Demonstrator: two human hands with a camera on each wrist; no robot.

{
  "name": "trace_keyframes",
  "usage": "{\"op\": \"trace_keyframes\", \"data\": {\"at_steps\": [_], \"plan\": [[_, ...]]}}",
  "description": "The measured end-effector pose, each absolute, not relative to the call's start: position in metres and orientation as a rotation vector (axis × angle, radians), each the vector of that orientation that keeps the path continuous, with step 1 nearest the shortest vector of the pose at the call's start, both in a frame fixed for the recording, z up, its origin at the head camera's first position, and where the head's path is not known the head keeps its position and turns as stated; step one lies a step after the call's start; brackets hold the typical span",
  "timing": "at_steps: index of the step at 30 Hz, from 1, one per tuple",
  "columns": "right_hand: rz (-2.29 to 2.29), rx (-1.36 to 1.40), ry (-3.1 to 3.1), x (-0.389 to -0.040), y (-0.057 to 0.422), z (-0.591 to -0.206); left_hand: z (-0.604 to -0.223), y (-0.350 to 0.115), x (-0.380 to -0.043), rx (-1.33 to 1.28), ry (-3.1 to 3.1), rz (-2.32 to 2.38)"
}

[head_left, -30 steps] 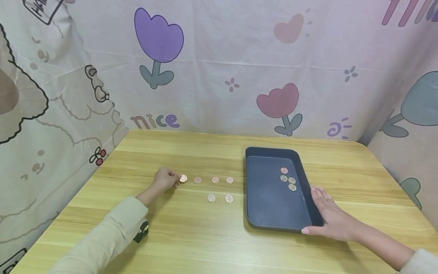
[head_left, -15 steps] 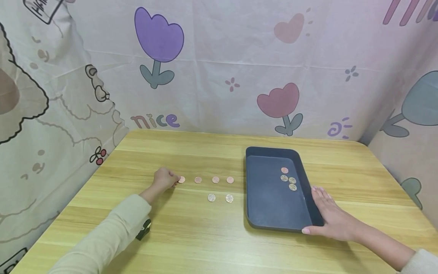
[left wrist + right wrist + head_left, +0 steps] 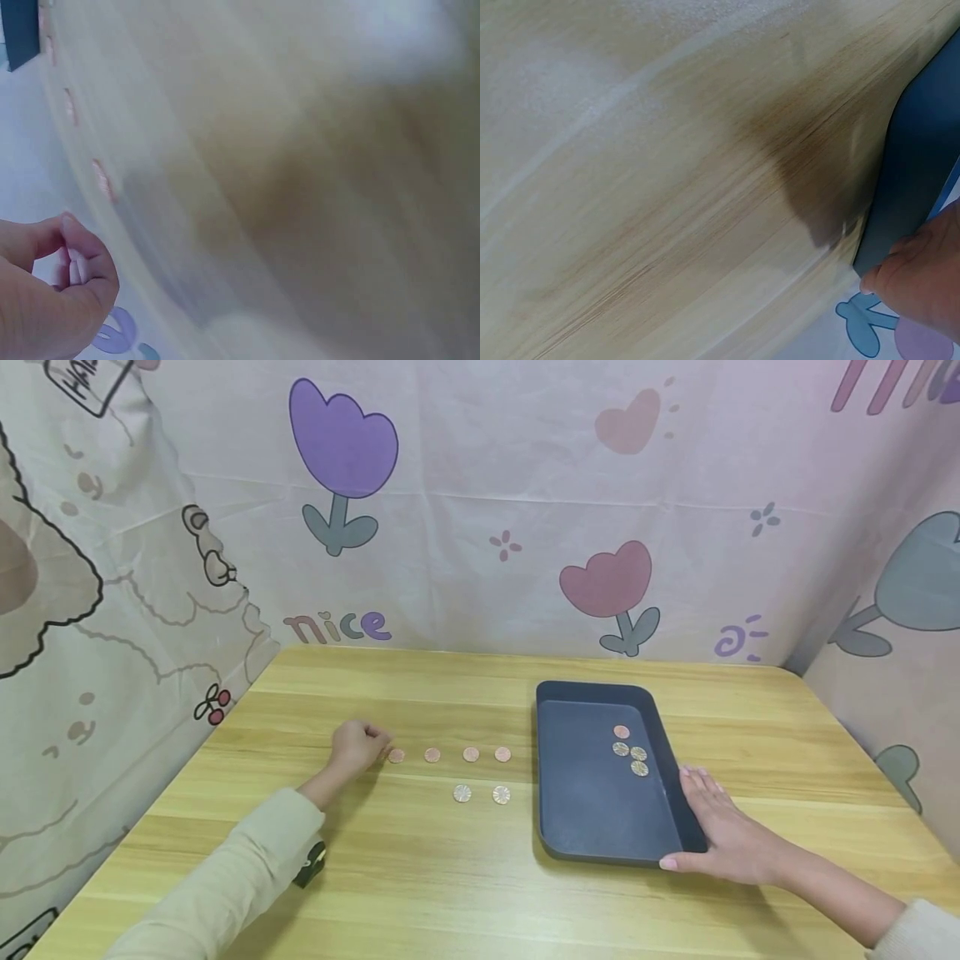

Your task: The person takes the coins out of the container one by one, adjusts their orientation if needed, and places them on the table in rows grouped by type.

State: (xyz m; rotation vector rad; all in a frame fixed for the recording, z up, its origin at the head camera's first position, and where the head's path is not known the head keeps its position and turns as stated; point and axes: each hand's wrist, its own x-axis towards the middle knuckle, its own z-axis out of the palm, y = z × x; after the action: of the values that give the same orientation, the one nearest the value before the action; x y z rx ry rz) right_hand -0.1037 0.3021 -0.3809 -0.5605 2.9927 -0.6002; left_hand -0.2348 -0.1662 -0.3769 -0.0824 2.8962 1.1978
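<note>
My left hand [image 3: 358, 748] is just beyond the left end of a row of several copper-coloured coins [image 3: 432, 755] on the wooden table. Its fingers are curled, and in the left wrist view the thumb and index fingertips meet with nothing between them. The nearest coin [image 3: 103, 181] lies flat, apart from the fingertips there. Two silvery coins [image 3: 482, 794] lie in front of the row. My right hand [image 3: 731, 839] rests against the near right corner of a dark tray [image 3: 585, 827], fingers straight along its side, thumb at the front edge. Inside lie a copper coin [image 3: 621, 732] and three gold-coloured coins [image 3: 638, 753].
The wooden table [image 3: 420, 893] reaches back to a printed cloth [image 3: 465, 460] with tulips, which also hangs at both sides. A small dark object [image 3: 310, 865] shows beside the left sleeve [image 3: 247, 860].
My left hand has let go of the leftmost copper coin, which now lies flat in line with the row, and has lifted slightly away. My right hand stays on the tray.
</note>
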Motion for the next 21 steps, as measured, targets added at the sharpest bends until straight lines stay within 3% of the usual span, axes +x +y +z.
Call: {"op": "trace_keyframes", "data": {"at_steps": [21], "plan": [[-0.610, -0.567, 2.996, -0.104, 0.302, -0.382, -0.354, -0.086, -0.221, 0.173, 2.633, 1.575]]}}
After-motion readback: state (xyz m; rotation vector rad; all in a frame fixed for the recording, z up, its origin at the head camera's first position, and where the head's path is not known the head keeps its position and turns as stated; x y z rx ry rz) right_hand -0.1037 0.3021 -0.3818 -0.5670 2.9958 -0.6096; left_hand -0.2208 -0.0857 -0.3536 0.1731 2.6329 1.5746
